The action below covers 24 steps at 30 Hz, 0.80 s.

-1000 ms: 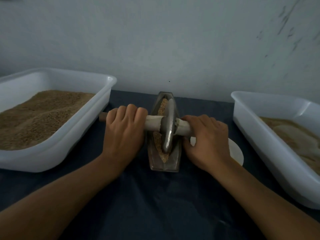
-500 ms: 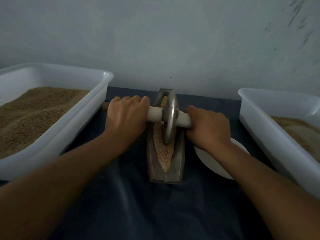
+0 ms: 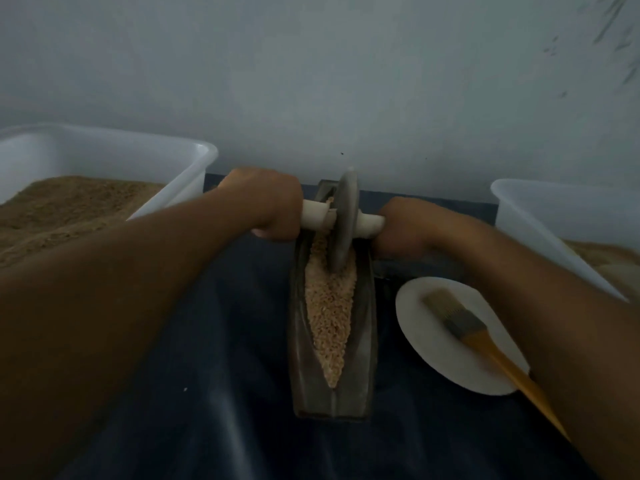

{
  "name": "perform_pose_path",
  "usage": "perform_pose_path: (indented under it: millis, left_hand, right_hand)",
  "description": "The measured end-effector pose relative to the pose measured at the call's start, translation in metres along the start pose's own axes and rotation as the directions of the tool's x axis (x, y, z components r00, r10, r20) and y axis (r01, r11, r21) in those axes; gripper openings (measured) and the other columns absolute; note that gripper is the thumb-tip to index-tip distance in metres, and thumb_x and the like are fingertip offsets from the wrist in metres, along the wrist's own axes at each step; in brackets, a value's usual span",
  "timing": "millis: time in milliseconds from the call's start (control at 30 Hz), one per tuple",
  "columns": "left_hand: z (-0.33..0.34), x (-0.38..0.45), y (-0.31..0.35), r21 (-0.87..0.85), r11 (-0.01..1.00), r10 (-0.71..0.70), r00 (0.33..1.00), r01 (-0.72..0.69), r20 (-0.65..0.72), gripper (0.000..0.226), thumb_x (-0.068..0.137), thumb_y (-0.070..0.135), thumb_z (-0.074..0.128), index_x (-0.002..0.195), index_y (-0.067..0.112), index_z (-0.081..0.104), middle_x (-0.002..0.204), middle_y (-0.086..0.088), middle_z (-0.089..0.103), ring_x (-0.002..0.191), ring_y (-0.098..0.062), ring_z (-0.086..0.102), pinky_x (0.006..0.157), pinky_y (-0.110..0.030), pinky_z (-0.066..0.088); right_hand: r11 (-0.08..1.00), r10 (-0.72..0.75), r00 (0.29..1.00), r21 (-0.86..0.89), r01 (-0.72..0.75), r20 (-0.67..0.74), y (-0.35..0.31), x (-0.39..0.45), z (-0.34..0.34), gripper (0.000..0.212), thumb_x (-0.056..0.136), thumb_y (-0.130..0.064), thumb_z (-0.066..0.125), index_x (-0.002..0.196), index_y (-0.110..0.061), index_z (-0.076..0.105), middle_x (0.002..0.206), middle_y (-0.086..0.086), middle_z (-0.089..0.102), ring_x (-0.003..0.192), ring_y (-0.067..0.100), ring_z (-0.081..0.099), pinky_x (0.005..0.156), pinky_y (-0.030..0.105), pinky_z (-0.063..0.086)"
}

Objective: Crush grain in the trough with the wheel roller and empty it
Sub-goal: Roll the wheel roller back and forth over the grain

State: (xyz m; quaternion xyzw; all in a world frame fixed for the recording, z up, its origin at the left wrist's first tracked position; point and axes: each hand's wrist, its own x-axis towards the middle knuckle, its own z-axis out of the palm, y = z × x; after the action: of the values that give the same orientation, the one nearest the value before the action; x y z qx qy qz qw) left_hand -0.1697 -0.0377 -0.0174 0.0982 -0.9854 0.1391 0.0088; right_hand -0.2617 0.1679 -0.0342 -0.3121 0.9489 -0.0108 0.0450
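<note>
Trough [image 3: 363, 341]: a long dark boat-shaped vessel that we see lying on the surface [image 3: 214, 393] between our two forearms, its far end up by the wall and its near end pointing back toward us.
Grain [image 3: 329, 313]: pale crushed kernels filling the groove of the trough, widest just below our hands and tapering to a point at the near end.
Wheel roller [image 3: 341, 223]: a grey disc standing on edge in the far part of the trough, its rim down in the grain, with a pale axle handle [image 3: 313, 214] sticking out on both sides.
Left hand [image 3: 266, 202]: we curl our fingers round the left end of the axle handle, just left of the disc, knuckles toward the wall.
Right hand [image 3: 405, 230]: we grip the right end of the handle, close beside the disc; the fingers themselves are hidden behind the back of the hand.
Left tub [image 3: 194, 157]: a white plastic bin beyond our left forearm, holding a heap of brown grain.
Right tub [image 3: 540, 209]: a second white bin to the right of our right hand, with paler material in it.
Plate [image 3: 426, 327]: a white round dish under our right forearm, just beside the trough.
Brush [image 3: 460, 317]: it lies on the plate, bristles toward our right hand, its yellow handle running out over the near rim.
</note>
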Motion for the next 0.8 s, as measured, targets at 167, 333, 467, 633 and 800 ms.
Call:
perform_pose_path:
  millis: [167,333,467,633,800]
  left_hand:
    - [0.000,0.001,-0.001,-0.030,1.000,0.006,1.000,-0.005,0.026,0.024,0.074,0.037,0.066,0.072,0.022,0.047,0.072,0.002,0.056,0.060,-0.016,0.054,0.062,-0.032,0.047]
    - [0.004,-0.013,0.001,-0.067,0.998,0.003,0.999,-0.001,0.037,0.024,0.075,0.037,0.069,0.084,0.024,0.052,0.076,0.002,0.057,0.066,-0.017,0.056,0.063,-0.033,0.047]
    - [0.006,-0.022,0.000,-0.118,0.993,0.002,0.994,0.011,0.110,0.026,0.074,0.040,0.070,0.081,0.025,0.050,0.078,0.002,0.060,0.067,-0.015,0.058,0.062,-0.033,0.046]
    - [0.007,-0.033,0.001,-0.135,0.991,-0.002,0.994,0.017,0.110,0.029,0.074,0.043,0.071,0.083,0.027,0.049,0.073,0.005,0.056,0.061,-0.011,0.052,0.050,-0.029,0.034]
    - [0.005,-0.043,0.004,-0.128,0.992,0.001,0.994,0.013,0.109,0.027,0.070,0.041,0.068,0.075,0.026,0.046,0.071,0.005,0.056,0.060,-0.012,0.054,0.058,-0.031,0.043]
  right_hand:
    - [1.000,-0.012,0.998,-0.007,0.012,0.058,-0.001,0.002,-0.003,0.023,0.074,-0.041,0.074,0.075,-0.019,0.067,0.074,0.001,0.065,0.064,0.016,0.061,0.055,0.029,0.043]
    - [0.998,-0.008,0.999,-0.064,0.005,-0.046,-0.003,-0.008,0.001,0.031,0.068,-0.054,0.068,0.073,-0.024,0.061,0.074,-0.005,0.063,0.064,0.015,0.061,0.052,0.028,0.039]
    - [0.995,-0.013,1.000,-0.097,0.011,-0.017,-0.008,-0.017,-0.002,0.025,0.069,-0.050,0.068,0.074,-0.025,0.064,0.074,-0.004,0.065,0.064,0.016,0.063,0.052,0.028,0.041]
    - [0.995,-0.013,0.999,-0.102,0.010,-0.035,-0.011,-0.031,0.001,0.024,0.068,-0.047,0.068,0.080,-0.026,0.070,0.075,-0.006,0.067,0.065,0.015,0.064,0.053,0.027,0.042]
    - [0.991,-0.035,0.991,-0.130,0.018,-0.131,-0.012,-0.047,0.007,0.020,0.073,-0.046,0.064,0.085,-0.030,0.067,0.077,-0.008,0.063,0.064,0.013,0.059,0.050,0.026,0.036]
